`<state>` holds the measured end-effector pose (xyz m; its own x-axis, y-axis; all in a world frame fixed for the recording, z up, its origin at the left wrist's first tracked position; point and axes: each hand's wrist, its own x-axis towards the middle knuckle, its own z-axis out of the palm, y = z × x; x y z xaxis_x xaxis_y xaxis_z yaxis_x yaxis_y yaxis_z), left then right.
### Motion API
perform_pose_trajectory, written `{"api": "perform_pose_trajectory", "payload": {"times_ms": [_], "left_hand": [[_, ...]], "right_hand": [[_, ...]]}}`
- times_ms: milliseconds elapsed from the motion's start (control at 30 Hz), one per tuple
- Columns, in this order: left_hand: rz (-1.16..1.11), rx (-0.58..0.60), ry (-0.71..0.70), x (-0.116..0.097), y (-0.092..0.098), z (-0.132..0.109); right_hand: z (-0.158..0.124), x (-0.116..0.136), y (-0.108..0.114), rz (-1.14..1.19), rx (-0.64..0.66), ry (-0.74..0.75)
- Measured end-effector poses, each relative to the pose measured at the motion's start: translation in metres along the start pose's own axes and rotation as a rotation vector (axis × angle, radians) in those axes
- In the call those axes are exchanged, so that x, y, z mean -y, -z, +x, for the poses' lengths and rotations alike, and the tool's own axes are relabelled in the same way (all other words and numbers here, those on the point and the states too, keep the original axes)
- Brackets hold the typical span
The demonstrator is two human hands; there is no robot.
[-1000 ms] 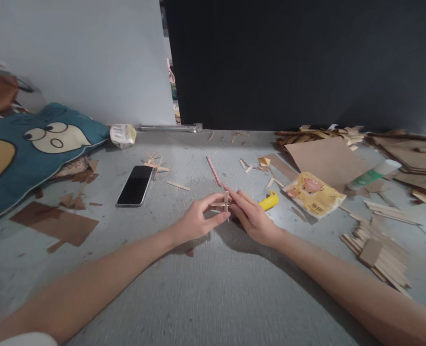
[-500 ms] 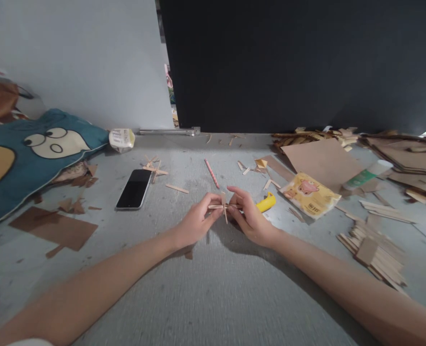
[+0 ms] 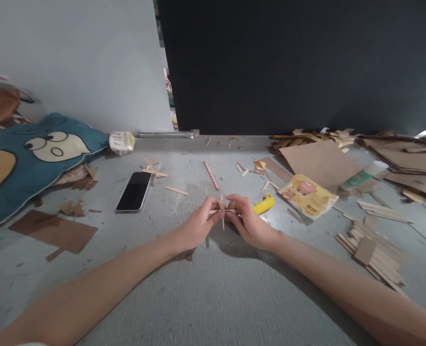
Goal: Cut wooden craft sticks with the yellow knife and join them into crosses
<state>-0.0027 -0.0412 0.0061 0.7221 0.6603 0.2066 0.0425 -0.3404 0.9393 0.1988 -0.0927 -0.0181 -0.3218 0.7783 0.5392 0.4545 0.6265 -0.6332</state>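
Between my two hands, over the middle of the table, is a small cross of wooden craft sticks [image 3: 222, 222]. My left hand [image 3: 201, 222] pinches its left arm between thumb and fingers. On the opposite side my right hand [image 3: 251, 223] has thumb and forefinger closed on the right arm. One stick of the cross points away from me and one toward me. The fingertips partly cover where the sticks join. Just beyond my right hand lies a yellow tool handle [image 3: 264, 205], and past the cross a red-and-white striped straw [image 3: 210, 175].
A phone [image 3: 134, 191] lies left, near a pile of crossed sticks [image 3: 155, 170] and a single stick [image 3: 177, 190]. Rightward are a yellow packet [image 3: 308, 194], a glue stick [image 3: 364, 176], stacked craft sticks [image 3: 373, 252] and cardboard [image 3: 317, 161]. A blue cushion [image 3: 43, 154] sits far left.
The right forefinger has come down from its raised position onto the cross. The cross has turned slightly, its near stick now pointing straighter toward me. Both hands keep hold.
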Motion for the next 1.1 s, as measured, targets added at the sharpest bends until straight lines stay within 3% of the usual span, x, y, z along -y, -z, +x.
{"api": "perform_pose_trajectory", "payload": {"times_ms": [233,400,567,733,933,1100], "left_hand": [[0.043,-0.096,-0.018,0.0025,-0.0018,-0.0016],[0.088,-0.327,-0.047,0.0048,-0.0034,0.0],[-0.016,-0.208,0.015,0.0009,-0.0024,0.0017],[0.02,-0.224,-0.031,0.0018,-0.0027,0.0014],[0.221,-0.267,-0.236,-0.0023,-0.001,0.0035],[0.247,-0.286,-0.262,0.0008,-0.0022,0.0027]], "right_hand": [[-0.0007,-0.0006,-0.0017,-0.017,-0.033,0.006],[-0.0017,-0.0037,-0.0038,0.014,-0.057,-0.033],[0.0013,-0.0027,-0.0037,0.028,-0.1,-0.031],[0.0038,-0.0005,-0.0028,0.061,-0.085,-0.009],[0.0029,-0.0018,-0.0035,0.07,-0.068,-0.037],[0.0036,-0.0014,-0.0029,0.073,-0.072,-0.023]]}}
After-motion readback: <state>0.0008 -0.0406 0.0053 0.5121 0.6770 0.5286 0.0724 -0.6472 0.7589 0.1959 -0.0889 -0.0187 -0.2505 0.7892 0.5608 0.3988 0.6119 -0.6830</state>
